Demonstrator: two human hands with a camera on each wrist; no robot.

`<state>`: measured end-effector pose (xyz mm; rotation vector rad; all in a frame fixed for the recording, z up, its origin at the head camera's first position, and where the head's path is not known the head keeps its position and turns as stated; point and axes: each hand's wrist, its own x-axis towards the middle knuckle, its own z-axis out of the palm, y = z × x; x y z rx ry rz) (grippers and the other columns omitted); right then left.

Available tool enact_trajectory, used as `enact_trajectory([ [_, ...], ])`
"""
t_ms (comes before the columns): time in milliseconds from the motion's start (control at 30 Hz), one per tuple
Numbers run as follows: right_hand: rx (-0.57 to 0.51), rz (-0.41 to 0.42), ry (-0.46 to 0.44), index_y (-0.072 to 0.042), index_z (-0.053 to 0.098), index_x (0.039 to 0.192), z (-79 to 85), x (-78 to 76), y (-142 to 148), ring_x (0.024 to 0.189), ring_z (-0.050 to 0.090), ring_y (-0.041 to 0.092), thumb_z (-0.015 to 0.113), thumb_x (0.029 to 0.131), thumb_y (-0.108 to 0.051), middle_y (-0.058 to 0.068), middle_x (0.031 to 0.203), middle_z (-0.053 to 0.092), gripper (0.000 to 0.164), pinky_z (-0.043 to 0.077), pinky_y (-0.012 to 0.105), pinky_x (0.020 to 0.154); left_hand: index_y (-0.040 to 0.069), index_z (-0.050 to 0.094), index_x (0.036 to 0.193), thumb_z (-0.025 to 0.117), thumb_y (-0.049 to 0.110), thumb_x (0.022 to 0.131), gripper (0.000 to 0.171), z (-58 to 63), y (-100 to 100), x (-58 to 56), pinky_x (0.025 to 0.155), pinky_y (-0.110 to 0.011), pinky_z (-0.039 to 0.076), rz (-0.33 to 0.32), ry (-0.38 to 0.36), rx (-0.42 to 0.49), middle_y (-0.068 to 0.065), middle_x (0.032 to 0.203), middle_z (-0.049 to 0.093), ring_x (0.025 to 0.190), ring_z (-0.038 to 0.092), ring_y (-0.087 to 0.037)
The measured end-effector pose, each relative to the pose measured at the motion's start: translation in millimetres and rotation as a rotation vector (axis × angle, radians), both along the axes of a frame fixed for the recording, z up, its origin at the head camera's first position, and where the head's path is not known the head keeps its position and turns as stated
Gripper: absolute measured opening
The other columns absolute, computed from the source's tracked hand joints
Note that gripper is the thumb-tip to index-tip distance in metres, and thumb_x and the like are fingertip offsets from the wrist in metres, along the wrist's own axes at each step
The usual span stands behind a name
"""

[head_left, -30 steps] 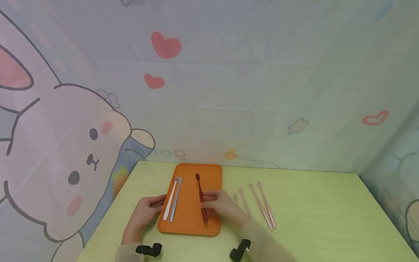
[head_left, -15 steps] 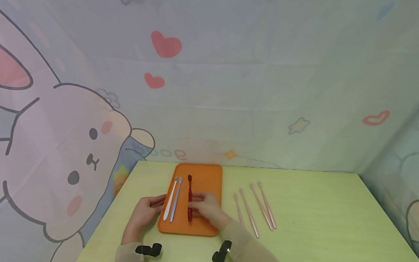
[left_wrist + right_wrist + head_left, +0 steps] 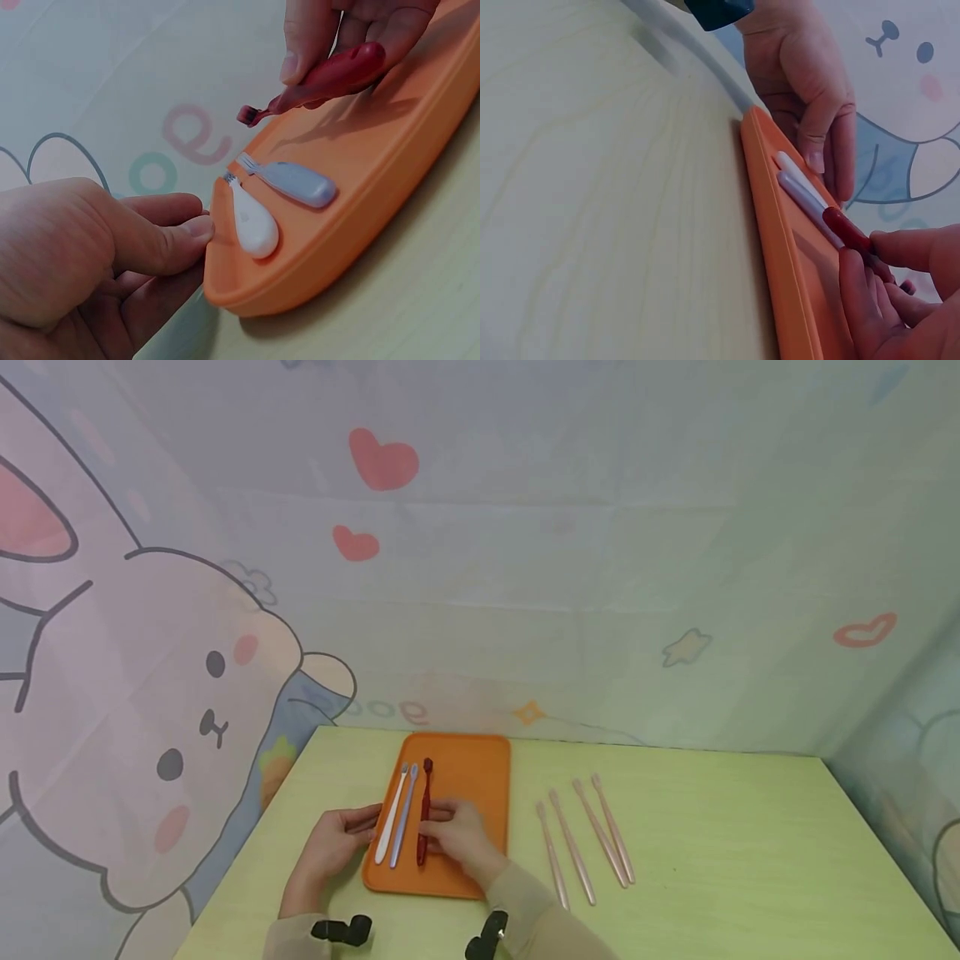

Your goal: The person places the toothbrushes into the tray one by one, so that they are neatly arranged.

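Observation:
My right hand (image 3: 459, 837) pinches a dark red toothbrush (image 3: 425, 802) by its handle between thumb and fingers, over the orange tray (image 3: 483, 768). In the left wrist view the red toothbrush (image 3: 337, 75) is held above the tray floor, its shadow below. A white toothbrush (image 3: 391, 818) and a light purple toothbrush (image 3: 404, 818) lie side by side along the tray's left side, bristle ends away from me. My left hand (image 3: 335, 852) holds the tray's left rim, thumb at the edge; some of its fingers are hidden behind the rim in the left wrist view.
Several pink toothbrushes (image 3: 596, 831) lie on the pale green table (image 3: 720, 843) to the right of the tray, beside the right forearm. A printed cloth backdrop (image 3: 555, 568) rises behind the table's back edge. Black camera mounts (image 3: 341, 930) sit at both wrists.
My right hand has moved left with the red toothbrush, from the tray's right half to beside the purple one. The pink toothbrushes it covered are now uncovered. The left hand stays put.

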<state>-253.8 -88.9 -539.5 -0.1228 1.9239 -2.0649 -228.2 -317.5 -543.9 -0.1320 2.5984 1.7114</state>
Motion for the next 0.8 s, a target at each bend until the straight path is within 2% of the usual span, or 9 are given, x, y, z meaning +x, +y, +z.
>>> enact_trajectory([
  [267,0.105,-0.046,0.044,0.011,0.063,0.136,1.7,2.4,-11,0.083,0.07,0.015,0.078,0.094,0.001,0.014,0.108,0.071,0.045,0.065,0.032,0.068,-0.01,0.065,0.14,0.068,-0.011,0.098,0.042,-0.4,0,0.5,0.099,-0.036,0.06,-0.014,0.014,0.019,-0.028,0.136,0.067,0.13,0.065,-0.04],
  [800,0.217,-0.126,0.075,0.008,0.068,0.131,-1.9,4.7,-24,0.08,0.069,0.015,0.081,0.091,0.002,0.011,0.104,0.069,0.043,0.065,0.031,0.066,-0.011,0.065,0.139,0.067,-0.011,0.098,0.042,1.8,1,0.1,0.098,-0.04,0.06,-0.005,0.002,0.0,-0.028,0.136,0.067,0.128,0.066,-0.041],
])
